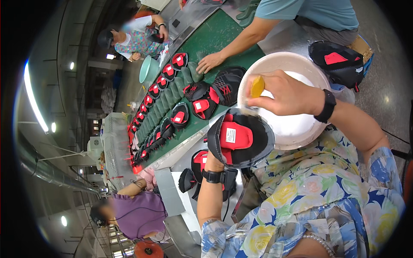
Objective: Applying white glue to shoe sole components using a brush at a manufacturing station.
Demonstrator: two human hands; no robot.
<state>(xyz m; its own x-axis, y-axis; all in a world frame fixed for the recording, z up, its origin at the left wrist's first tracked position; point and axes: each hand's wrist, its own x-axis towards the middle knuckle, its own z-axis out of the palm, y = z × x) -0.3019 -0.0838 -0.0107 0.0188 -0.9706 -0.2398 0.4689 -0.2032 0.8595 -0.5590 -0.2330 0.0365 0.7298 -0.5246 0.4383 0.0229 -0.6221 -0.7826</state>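
My left hand (pixel 214 162) holds up a black shoe upper (pixel 262 139) with a red tongue and a white label; the upper hides most of its fingers. My right hand (pixel 290 94) is closed around the yellow handle of a brush (pixel 257 87). The brush's pale bristles are at the rim of the upper, though whether they touch it I cannot tell. Behind and below my right hand stands a large whitish bucket (pixel 246 81) with white liquid inside.
A green conveyor belt (pixel 217 32) carries rows of black-and-red uppers (pixel 180 115) and dark green shoe lasts (pixel 165 101). Across it, a co-worker's hand (pixel 210 62) rests near the lasts. More uppers (pixel 195 165) lie beside my left forearm. Another black upper (pixel 335 64) sits right of the bucket.
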